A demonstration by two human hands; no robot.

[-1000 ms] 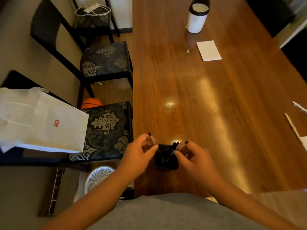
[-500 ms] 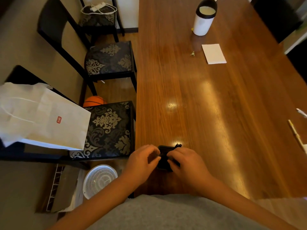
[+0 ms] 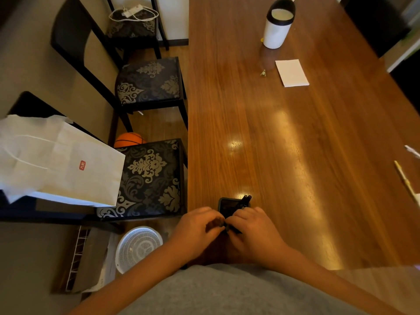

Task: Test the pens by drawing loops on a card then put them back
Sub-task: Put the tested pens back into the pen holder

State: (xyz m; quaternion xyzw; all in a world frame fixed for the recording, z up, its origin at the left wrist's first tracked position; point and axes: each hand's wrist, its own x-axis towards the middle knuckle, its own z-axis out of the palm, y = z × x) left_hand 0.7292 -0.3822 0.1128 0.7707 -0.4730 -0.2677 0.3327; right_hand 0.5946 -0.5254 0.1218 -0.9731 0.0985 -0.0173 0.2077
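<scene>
A black pen holder (image 3: pixel 227 206) stands near the front edge of the wooden table (image 3: pixel 284 144), with dark pens (image 3: pixel 246 198) leaning out at its right corner. Just in front of it my left hand (image 3: pixel 197 228) and my right hand (image 3: pixel 254 230) meet, fingers curled. Between their fingertips they pinch a small dark pen (image 3: pixel 229 226), most of it hidden by the fingers. A white card (image 3: pixel 292 72) lies far off at the back of the table.
A white cup with a black rim (image 3: pixel 277 26) stands behind the card, and a tiny object (image 3: pixel 263 73) lies to the card's left. Two pens (image 3: pixel 404 178) lie at the right edge. Patterned chairs (image 3: pixel 147 176), a paper bag (image 3: pixel 56 164) and a fan (image 3: pixel 138 246) are left of the table.
A second ago my hands were apart on either side of the holder, each pinching a pen. They have come together in front of the holder, fingers curled around one dark pen.
</scene>
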